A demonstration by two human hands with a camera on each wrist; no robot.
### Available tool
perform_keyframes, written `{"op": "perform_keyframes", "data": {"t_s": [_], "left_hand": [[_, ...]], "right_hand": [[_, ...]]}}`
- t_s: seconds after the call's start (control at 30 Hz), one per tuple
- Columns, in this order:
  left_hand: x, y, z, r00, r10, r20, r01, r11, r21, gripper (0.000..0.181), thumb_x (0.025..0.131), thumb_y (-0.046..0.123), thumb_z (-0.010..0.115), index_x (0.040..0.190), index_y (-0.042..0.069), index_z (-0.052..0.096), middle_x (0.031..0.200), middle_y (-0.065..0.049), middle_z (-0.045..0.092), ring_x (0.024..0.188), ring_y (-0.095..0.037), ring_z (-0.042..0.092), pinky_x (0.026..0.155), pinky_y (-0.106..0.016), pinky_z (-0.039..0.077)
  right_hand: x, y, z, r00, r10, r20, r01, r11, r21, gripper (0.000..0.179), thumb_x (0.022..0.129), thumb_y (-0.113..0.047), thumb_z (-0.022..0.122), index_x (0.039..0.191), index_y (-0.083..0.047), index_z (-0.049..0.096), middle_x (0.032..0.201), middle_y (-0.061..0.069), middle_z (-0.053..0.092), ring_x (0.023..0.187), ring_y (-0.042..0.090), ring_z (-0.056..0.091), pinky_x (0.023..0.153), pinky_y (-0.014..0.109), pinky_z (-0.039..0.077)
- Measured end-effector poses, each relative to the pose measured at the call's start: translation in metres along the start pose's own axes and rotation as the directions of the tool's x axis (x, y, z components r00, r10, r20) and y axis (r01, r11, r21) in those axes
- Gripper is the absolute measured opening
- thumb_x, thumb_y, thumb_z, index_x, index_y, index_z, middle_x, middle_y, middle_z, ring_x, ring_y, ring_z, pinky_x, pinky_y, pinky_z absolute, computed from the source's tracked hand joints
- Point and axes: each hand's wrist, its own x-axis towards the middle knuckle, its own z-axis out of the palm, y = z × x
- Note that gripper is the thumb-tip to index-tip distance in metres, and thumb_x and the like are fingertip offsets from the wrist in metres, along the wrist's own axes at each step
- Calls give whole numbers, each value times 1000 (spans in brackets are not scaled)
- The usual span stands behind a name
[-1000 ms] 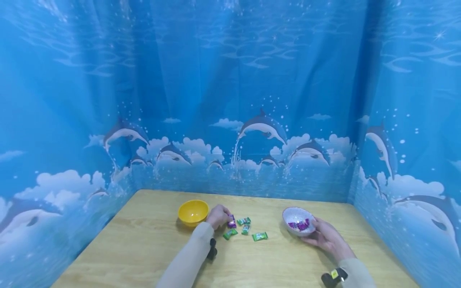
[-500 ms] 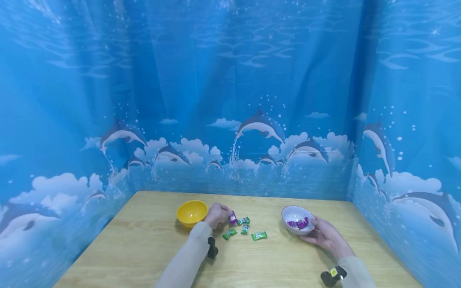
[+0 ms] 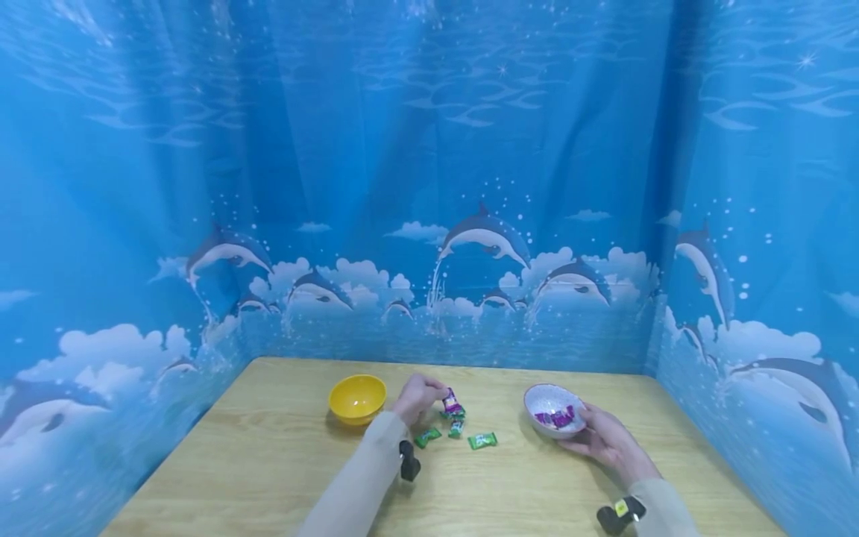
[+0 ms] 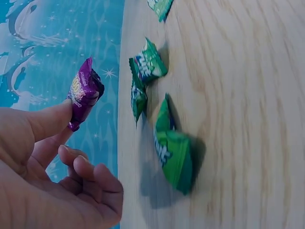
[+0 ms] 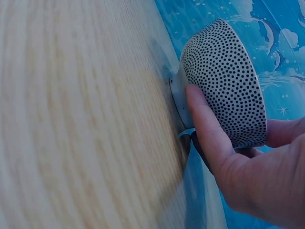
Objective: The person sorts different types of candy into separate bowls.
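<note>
Between thumb and index finger, my left hand (image 4: 62,162) pinches a purple-wrapped candy (image 4: 84,95), held up off the table in the left wrist view. In the head view that left hand (image 3: 419,397) is over the green candies, right of the yellow bowl (image 3: 358,400). Several green-wrapped candies (image 4: 174,152) lie on the wood below it. My right hand (image 3: 609,440) grips a white bowl with black dots (image 5: 221,86) by its side, thumb low near the foot. Inside this bowl, purple candies (image 3: 555,418) show in the head view.
A light wooden table (image 3: 268,462) carries everything. Blue curtains (image 3: 376,149) printed with dolphins stand along its back and sides. One green candy (image 3: 482,441) lies apart, toward the dotted bowl.
My left hand has lifted the purple candy from beside the green ones and moved it to the right. The right hand and dotted bowl have stayed in place.
</note>
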Motion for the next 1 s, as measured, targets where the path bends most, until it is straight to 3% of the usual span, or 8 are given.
{"op": "perform_keyframes", "data": {"t_s": [0.07, 0.17, 0.37, 0.73, 1.0], "left_hand": [[1, 0, 3, 1000, 7, -1, -7, 1000, -12, 9, 87, 14, 71, 94, 8, 72, 99, -8, 67, 80, -19, 55, 80, -42, 51], [2, -2, 8, 999, 40, -2, -40, 998, -45, 8, 87, 12, 71, 92, 7, 73, 100, -9, 67, 100, -27, 57, 96, -53, 46], [0, 1, 20, 998, 51, 30, -49, 997, -67, 9, 88, 15, 69, 94, 8, 73, 102, -7, 67, 102, -28, 58, 94, -54, 46], [-3, 14, 49, 987, 158, 29, -155, 985, -77, 14, 87, 13, 71, 95, 2, 74, 101, -10, 70, 96, -25, 61, 92, -49, 50], [-6, 23, 73, 991, 133, 30, -128, 983, -135, 12, 85, 14, 72, 93, 5, 75, 102, -8, 68, 99, -26, 59, 95, -54, 47]], "right_hand": [[0, 0, -1, 1000, 4, -8, -4, 1000, 9, 60, 107, -19, 24, 153, -2, -10, 157, 34, -3, 144, 51, 10, 105, 59, 42], [-1, 0, -1, 1000, 8, -17, -7, 1000, 16, 60, 107, -19, 24, 154, -2, -10, 157, 34, -2, 144, 52, 11, 104, 59, 42], [-1, -1, 0, 1000, 3, -8, -3, 1000, 5, 60, 107, -19, 24, 153, -2, -11, 157, 34, -2, 144, 51, 10, 105, 58, 42], [0, 0, 2, 1000, -5, -5, 5, 1000, 0, 61, 107, -20, 25, 154, -1, -8, 157, 34, -1, 144, 51, 11, 105, 58, 42], [-1, 0, 1, 1000, -1, -9, 1, 1000, 5, 61, 107, -20, 26, 154, -2, -8, 157, 34, 1, 144, 50, 13, 104, 58, 43]]}}
